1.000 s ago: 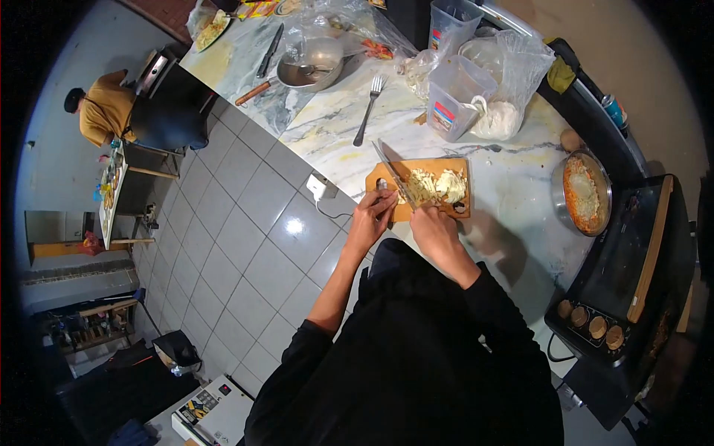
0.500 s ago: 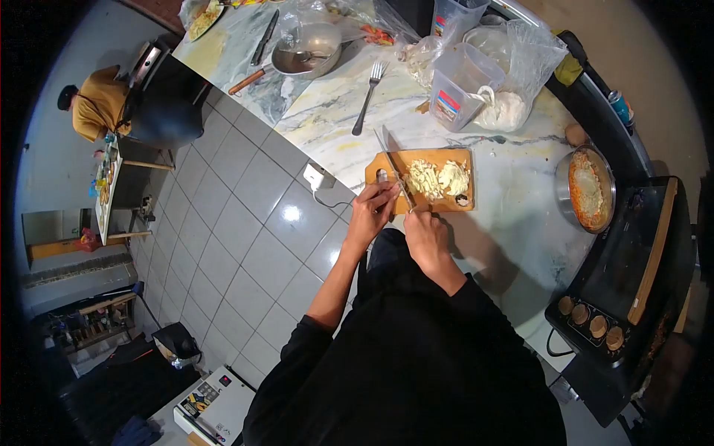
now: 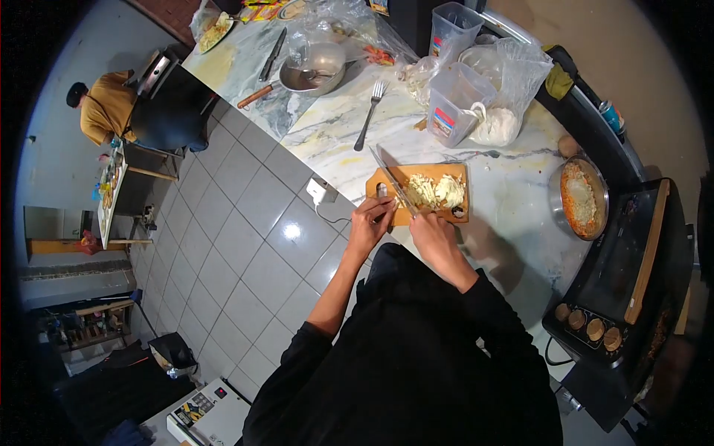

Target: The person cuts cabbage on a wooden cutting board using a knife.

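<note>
A wooden cutting board (image 3: pixel 378 177) lies at the counter's near edge with chopped pale-yellow food (image 3: pixel 437 190) on it. My right hand (image 3: pixel 437 241) is closed around the handle of a kitchen knife (image 3: pixel 393 178), whose blade slants across the board toward the far left. On the board's left part, my left hand (image 3: pixel 370 225) has its fingertips pressed together close to the blade. What those fingertips pinch is too small and covered to make out. A small dark round spot (image 3: pixel 457 212) shows at the board's near right corner.
Beyond the board lie a fork (image 3: pixel 370 115), a saucepan (image 3: pixel 316 68), another knife (image 3: pixel 274 53) and plastic containers (image 3: pixel 455 100) among bags. To the right are a metal bowl of food (image 3: pixel 580 199) and a black toaster oven (image 3: pixel 613 260). Another person (image 3: pixel 111 108) stands far left.
My view has shifted slightly. My right hand has moved a little right relative to the board, and the knife slants more. My left hand keeps its place at the board's left part.
</note>
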The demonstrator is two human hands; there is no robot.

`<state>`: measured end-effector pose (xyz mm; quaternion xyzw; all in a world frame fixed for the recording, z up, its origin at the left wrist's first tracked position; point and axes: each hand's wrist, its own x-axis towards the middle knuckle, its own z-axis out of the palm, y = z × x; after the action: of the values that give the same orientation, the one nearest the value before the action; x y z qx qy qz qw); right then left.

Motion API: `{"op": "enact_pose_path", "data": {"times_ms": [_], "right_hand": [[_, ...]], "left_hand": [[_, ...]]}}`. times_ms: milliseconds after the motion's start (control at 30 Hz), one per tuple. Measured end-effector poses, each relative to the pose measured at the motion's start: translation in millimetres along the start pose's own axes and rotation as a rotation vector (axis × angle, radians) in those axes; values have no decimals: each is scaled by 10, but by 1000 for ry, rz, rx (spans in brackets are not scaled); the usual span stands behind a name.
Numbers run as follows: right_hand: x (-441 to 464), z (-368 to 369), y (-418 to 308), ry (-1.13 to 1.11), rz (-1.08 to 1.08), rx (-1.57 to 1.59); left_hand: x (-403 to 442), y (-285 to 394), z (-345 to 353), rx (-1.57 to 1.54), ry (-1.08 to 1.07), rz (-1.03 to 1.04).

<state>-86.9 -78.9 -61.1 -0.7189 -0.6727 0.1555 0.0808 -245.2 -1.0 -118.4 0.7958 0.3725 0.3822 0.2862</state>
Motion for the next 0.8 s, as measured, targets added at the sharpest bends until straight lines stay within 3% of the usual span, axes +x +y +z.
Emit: {"op": "enact_pose_path", "data": {"times_ms": [100,233,400,800], "right_hand": [[51,-94,-96,-118,45,117],[46,74,-165,-109,23,97],[-66,266,-237,60,111,96],[-64,422,-124,88,165,15]], "left_hand": [[-30,56,-3,-5,-17,-30],[-49,105,8,-46,-16,-107],[-57,125,8,-41,-20,-109],[0,105,6,-14,-18,-87]]}}
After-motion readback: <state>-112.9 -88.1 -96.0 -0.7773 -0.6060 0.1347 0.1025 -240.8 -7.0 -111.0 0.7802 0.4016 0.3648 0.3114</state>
